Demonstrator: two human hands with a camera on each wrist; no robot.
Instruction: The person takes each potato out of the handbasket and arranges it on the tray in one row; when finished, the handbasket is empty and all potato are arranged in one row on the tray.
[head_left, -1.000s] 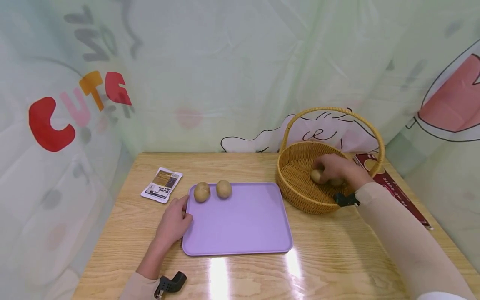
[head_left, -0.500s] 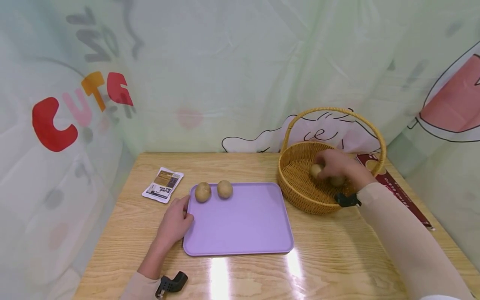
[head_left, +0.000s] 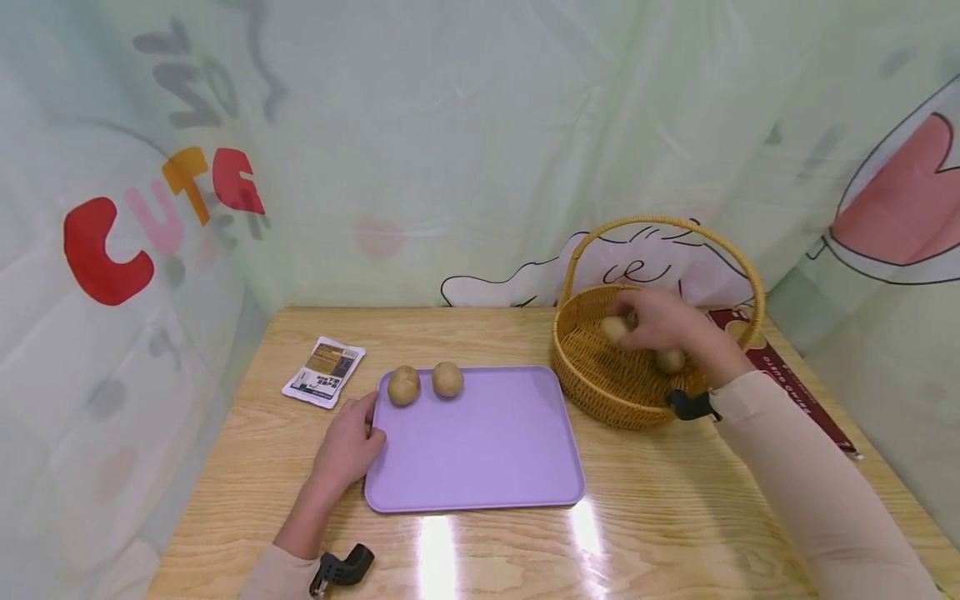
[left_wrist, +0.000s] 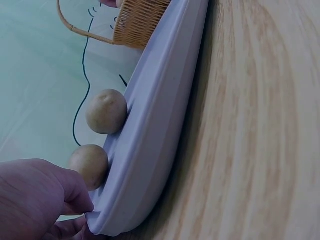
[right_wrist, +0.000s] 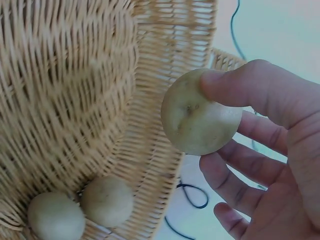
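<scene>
My right hand (head_left: 662, 320) holds a round, pale brown potato (right_wrist: 187, 117) between thumb and fingers, inside the wicker basket (head_left: 592, 398). Two more potatoes, one (right_wrist: 56, 217) beside the other (right_wrist: 107, 201), lie in the basket in the right wrist view; the head view shows only one clearly. At the left, my left hand (head_left: 349, 442) pinches the left rim of the purple tray (head_left: 480, 442), thumb over the edge. In the tray's far left corner, one potato (head_left: 403, 385) sits near another (head_left: 447, 379).
The basket's tall arched handle (head_left: 667, 220) rises over my right hand. A dark red box (head_left: 798, 387) lies right of the basket. A white and brown packet (head_left: 324, 371) lies on the wooden table behind my left hand. A printed curtain (head_left: 420, 150) hangs behind.
My right hand has lifted the potato and shifted it slightly left and back within the basket, showing more of another potato below. My left hand has stayed at the tray's rim.
</scene>
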